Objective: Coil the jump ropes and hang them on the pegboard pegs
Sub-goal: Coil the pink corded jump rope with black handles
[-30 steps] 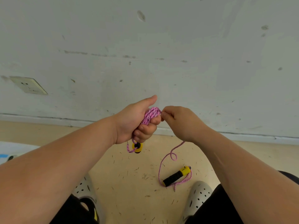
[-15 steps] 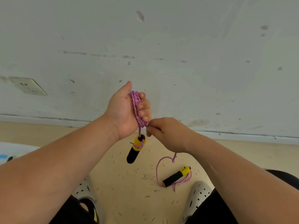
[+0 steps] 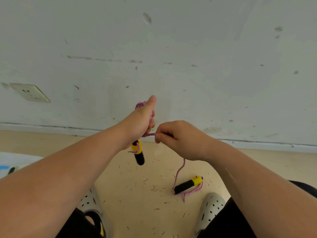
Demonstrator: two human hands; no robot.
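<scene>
Left hand (image 3: 142,121): clenched around a bundle of pink jump rope (image 3: 140,104), thumb pointing up. Only the top of the bundle shows above the knuckles, plus a sliver along the finger side. The rest is buried in the fist, so the loops can't be counted.

Hanging handle (image 3: 139,158): yellow and black, dangling straight below the left hand. Its upper end is tucked behind the heel of the palm, with a turn of rope around the yellow part.

Right hand (image 3: 181,140): just beside the left and slightly lower, not touching it. Thumb and forefinger pinch a short strand that runs across from the base of the left fist. The other fingers are curled, and the rope's path inside the hand is hidden.

A loose strand comes out below the right hand and drops to the floor.

Second handle (image 3: 187,185): lying on the floor below the right hand, well apart from it, with rope looped around its far end and a frayed tail beside it.

Grey perforated shoes (image 3: 210,208) sit below both forearms, the left one mostly covered. A wall socket (image 3: 30,92) is far out past the left arm. Beneath that arm at the frame edge is something white and blue, cut off and not identifiable.
</scene>
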